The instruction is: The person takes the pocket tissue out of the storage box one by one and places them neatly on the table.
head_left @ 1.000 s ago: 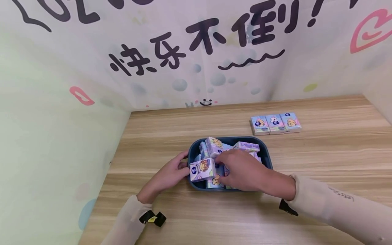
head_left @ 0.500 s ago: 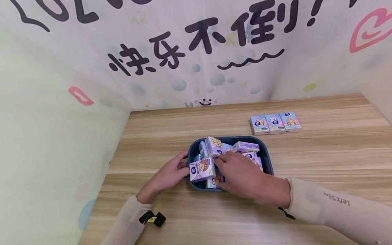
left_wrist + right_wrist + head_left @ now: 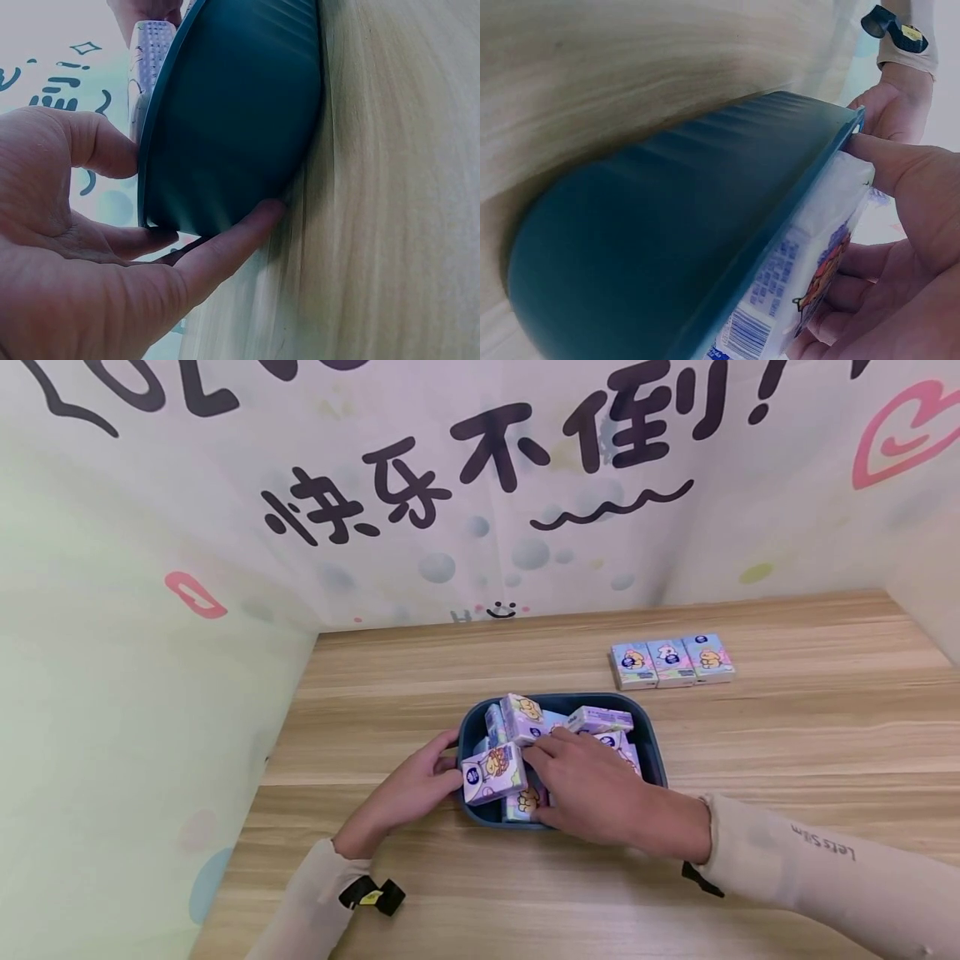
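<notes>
A dark blue plastic basket (image 3: 660, 752) holds a jumble of small cartoon-printed tissue packs. At its left end, my left hand (image 3: 412, 785) holds the wall, thumb at the rim and fingers round the outside, as the left wrist view shows. A lilac tissue pack (image 3: 493, 775) leans by that thumb. My right hand (image 3: 588, 785) reaches into the basket with bent fingers among the packs. Its thumb lies beside a blue tissue pack (image 3: 522, 804); its fingertips are hidden. In the right wrist view, a barcoded tissue pack (image 3: 787, 277) lies between the rim and my right hand.
Three tissue packs (image 3: 673, 662) lie side by side in a row on the wooden table (image 3: 390, 681), behind and right of the basket. A printed cloth backdrop (image 3: 495, 552) rises along the table's back edge, and a pale wall (image 3: 112, 710) stands to the left.
My right hand has lowered slightly toward the front of the basket and settled among the packs, uncovering a lilac pack behind it. The left hand stays in place.
</notes>
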Demonstrator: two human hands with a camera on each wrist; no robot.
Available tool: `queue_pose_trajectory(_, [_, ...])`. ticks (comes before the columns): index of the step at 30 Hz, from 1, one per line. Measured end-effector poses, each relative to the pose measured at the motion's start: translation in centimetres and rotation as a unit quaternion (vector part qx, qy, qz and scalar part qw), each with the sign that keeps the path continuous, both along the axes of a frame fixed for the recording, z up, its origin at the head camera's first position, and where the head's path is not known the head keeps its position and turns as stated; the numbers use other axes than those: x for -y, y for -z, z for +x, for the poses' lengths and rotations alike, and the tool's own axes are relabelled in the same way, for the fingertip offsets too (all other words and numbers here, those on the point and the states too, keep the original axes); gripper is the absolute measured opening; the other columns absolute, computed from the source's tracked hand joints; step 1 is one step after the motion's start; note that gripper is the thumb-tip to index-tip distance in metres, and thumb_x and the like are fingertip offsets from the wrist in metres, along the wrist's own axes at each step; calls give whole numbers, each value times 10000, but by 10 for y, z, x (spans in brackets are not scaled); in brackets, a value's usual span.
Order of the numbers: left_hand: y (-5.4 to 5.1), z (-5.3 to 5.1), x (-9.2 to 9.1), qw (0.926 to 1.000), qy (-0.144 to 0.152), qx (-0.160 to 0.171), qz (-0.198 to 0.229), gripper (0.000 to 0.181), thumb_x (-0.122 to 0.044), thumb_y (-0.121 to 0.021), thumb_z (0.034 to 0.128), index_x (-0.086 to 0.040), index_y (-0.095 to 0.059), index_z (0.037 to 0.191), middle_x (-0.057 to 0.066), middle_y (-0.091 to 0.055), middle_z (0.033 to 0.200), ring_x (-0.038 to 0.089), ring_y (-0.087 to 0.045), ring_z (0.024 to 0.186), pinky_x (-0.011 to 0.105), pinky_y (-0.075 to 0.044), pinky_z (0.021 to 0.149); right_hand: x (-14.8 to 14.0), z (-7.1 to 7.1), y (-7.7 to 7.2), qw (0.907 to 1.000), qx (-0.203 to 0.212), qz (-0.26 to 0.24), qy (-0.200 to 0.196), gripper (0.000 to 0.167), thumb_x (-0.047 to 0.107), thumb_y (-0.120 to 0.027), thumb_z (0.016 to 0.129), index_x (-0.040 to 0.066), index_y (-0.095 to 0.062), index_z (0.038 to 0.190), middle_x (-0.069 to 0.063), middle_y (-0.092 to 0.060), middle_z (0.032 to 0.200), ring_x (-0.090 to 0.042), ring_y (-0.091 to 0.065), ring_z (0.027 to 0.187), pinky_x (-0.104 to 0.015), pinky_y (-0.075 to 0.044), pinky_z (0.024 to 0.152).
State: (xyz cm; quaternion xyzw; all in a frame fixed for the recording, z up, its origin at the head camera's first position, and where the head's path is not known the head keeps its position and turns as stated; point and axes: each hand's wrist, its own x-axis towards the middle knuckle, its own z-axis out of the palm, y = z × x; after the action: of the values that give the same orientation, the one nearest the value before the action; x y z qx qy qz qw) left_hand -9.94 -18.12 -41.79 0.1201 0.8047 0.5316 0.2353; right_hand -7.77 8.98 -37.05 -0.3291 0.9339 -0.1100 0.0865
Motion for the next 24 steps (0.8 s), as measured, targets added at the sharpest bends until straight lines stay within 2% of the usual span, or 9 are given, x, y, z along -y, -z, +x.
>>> queue_pose_trajectory(5, [-1, 0, 0, 10000, -23, 31, 36, 695, -131, -581, 1064, 49, -320, 1682, 323, -542, 1555, 436, -584, 1422, 495, -568, 1090, 0, -1, 1, 9997, 233, -72, 36, 745, 346, -928, 909, -23, -638, 1487, -218, -596, 1533, -424, -547, 1427, -615, -468, 1181])
queue_pose_trajectory(12, [-1, 0, -1, 9998, 5, 84, 180, 691, -121, -575, 1066, 51, -314, 1682, 334, -523, 1569, 442, -572, 1433, 480, -575, 1080, -3, -3, 5, 9990, 180, -398, -18, 745, 311, -952, 880, -31, -639, 1464, -169, -609, 1423, -313, -573, 1226, -511, -552, 1090])
queue_pose_trajectory(17, [0, 0, 0, 9998, -1, 110, 148, 703, -112, -575, 1061, 52, -302, 1688, 340, -506, 1583, 447, -558, 1445, 484, -569, 1086, -5, -2, 6, 9977, 184, -643, 73, 723, 277, -949, 876, 1, -633, 1465, -146, -602, 1423, -293, -571, 1227, -484, -569, 1074])
queue_pose_trajectory(24, [0, -1, 0, 9999, -37, 124, 80, 709, -108, -580, 1057, 44, -302, 1692, 338, -509, 1583, 443, -558, 1446, 490, -566, 1090, -7, 1, 6, 9970, 32, -762, 147, 657, 259, -907, 907, 38, -636, 1463, -143, -621, 1482, -299, -589, 1295, -514, -562, 1091])
